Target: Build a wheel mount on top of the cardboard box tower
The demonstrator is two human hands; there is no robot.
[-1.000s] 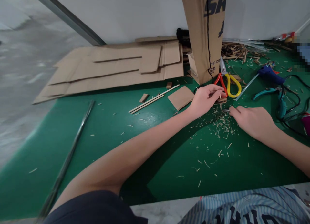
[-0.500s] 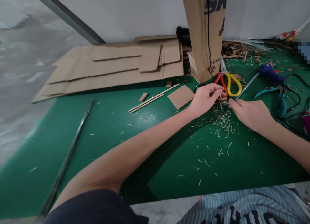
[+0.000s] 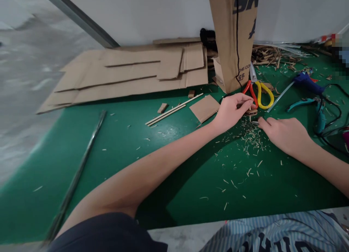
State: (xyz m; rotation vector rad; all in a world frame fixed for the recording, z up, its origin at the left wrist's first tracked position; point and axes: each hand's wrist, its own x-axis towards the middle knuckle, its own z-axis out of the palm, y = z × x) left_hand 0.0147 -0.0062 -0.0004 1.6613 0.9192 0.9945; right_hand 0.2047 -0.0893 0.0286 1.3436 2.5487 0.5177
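We find the left hand [image 3: 231,111] pinching a small wooden disc [image 3: 250,112] right of centre. The right hand [image 3: 286,135] is curled on a thin metal tool [image 3: 255,122], tip alone visible. Scissors [image 3: 260,94] lie just behind, beside an upright cardboard piece [image 3: 234,37]. Shavings [image 3: 251,139] litter the green mat [image 3: 163,165]; a white wall [image 3: 149,16] stands behind.
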